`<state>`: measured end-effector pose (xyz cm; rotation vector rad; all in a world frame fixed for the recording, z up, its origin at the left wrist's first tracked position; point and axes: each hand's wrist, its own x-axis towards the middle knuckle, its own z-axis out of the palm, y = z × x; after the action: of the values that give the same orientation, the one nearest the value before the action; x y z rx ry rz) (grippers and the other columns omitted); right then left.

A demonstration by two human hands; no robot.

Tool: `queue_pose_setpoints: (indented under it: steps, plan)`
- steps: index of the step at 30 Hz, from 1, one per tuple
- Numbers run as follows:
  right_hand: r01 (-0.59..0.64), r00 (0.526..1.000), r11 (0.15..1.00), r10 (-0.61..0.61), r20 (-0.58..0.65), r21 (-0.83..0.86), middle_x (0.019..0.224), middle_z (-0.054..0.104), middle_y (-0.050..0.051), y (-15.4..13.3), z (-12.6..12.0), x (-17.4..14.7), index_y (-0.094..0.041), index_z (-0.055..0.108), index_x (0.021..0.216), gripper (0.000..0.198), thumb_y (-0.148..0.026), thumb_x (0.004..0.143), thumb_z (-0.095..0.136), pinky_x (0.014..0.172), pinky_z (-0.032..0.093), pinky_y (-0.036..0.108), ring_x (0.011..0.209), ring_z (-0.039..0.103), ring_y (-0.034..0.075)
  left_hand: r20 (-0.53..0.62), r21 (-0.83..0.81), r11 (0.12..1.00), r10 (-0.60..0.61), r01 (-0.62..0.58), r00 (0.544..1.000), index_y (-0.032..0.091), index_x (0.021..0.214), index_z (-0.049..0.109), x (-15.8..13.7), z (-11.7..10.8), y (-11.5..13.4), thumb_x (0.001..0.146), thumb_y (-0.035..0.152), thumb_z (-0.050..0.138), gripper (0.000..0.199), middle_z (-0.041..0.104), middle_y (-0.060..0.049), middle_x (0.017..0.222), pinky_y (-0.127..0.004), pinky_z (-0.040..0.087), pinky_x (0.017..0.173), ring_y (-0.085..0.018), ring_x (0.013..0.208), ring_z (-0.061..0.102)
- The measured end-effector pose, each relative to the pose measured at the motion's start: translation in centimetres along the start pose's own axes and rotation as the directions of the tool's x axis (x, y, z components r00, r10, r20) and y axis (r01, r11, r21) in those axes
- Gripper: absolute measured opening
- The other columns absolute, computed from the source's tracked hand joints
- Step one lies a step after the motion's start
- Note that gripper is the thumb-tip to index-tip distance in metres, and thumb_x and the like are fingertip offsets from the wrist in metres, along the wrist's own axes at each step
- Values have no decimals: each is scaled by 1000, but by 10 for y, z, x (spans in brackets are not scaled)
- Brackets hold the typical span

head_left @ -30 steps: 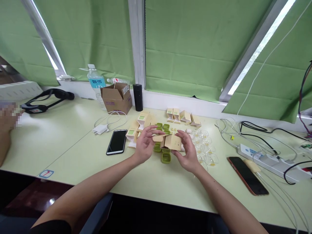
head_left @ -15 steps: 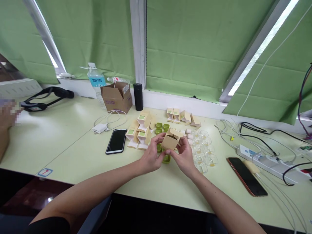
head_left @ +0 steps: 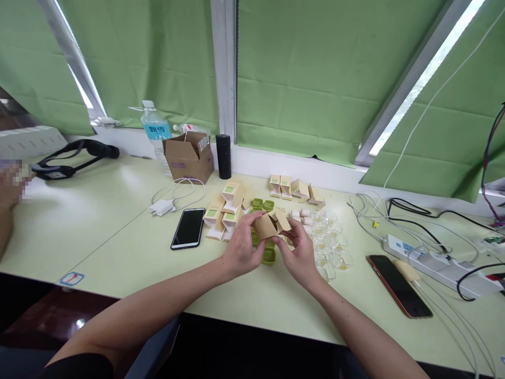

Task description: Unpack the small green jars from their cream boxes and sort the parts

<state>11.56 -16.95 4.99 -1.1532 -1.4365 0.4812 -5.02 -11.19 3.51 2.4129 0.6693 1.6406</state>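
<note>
A small tan cardboard box point(head_left: 266, 225) with its end flaps partly raised is held above the table between both hands. My left hand point(head_left: 245, 245) grips its left side, fingers closed round it. On the flap end at the right, my right hand point(head_left: 300, 251) pinches the box. Green square cups point(head_left: 269, 256) stand in rows beneath, partly hidden by the hands. Right of them lie white stoppers point(head_left: 305, 221) and several clear glass pieces point(head_left: 324, 253). To the left are several tan boxes with green labels point(head_left: 231, 217).
More tan boxes point(head_left: 292, 187) stand at the back. A phone point(head_left: 188, 229), a charger point(head_left: 161, 207), a brown carton point(head_left: 188, 163) and a black bottle point(head_left: 223, 158) are left. Another phone point(head_left: 400, 287) and a power strip point(head_left: 442, 266) with cables lie right. Another person's hand point(head_left: 10, 184) is far left.
The tan box has been turned and tilted in my hands, so its flap end now faces right. It has shifted slightly left and down.
</note>
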Motion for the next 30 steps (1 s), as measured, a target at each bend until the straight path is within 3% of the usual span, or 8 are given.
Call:
queue_pose_setpoints:
  steps: [4,10,12,15,19,22,27,30]
  plan:
    - [99,992,993,-104,-68,-68,117,66,8,3,-7,2,-28,48,133,44,-23,92,63,91,63,44,103,70,22,48,-9,999,36,-36,998,23,146,25,-1,1,-3,86,9,61,70,48,-19,135,-49,57,94,-31,129,53]
    - [316,939,927,-336,-76,-202,128,58,11,7,-14,4,-29,43,134,45,-12,92,51,85,65,45,103,71,22,166,46,998,35,-43,985,27,131,40,-2,-2,-3,82,-1,54,59,40,-14,131,-47,59,87,-29,124,53]
    - [405,889,868,-447,-96,-288,125,58,11,5,-15,7,-28,45,131,43,-11,92,50,86,65,48,113,66,25,176,42,997,49,-57,983,26,129,41,-2,-3,-2,82,-1,54,55,39,-13,130,-47,59,88,-30,127,52]
    - [520,776,736,-619,-120,-433,119,58,10,2,-19,12,-28,47,124,41,-9,89,54,89,62,52,119,60,28,173,35,996,79,-86,982,25,123,42,-2,-3,-1,82,-1,55,51,40,-13,129,-47,59,89,-30,129,51]
    - [561,669,592,-736,-105,-578,124,52,8,-4,-24,14,-30,55,112,37,-4,87,51,96,58,56,126,54,29,201,54,994,84,-97,976,25,124,42,-2,-3,0,81,-2,54,52,40,-14,132,-49,58,91,-30,126,52]
    - [527,699,549,-714,-36,-649,125,54,7,-5,-26,12,-32,65,99,35,-4,87,49,103,52,59,132,48,32,205,63,994,74,-88,976,26,135,39,-2,-3,1,81,-2,52,63,40,-15,131,-50,58,92,-30,126,51]
    - [469,824,643,-565,39,-605,132,58,7,-3,-26,8,-33,73,99,33,-11,86,53,108,46,63,138,40,38,193,93,992,63,-82,979,25,152,30,-3,-2,2,83,-1,49,77,42,-17,130,-50,58,95,-30,125,51]
    - [461,843,669,-535,53,-583,136,57,8,-6,-27,9,-30,73,98,24,-16,83,60,110,42,67,141,37,41,190,113,990,60,-83,980,26,158,24,-4,-1,2,85,-1,47,81,43,-17,130,-48,60,93,-29,123,53]
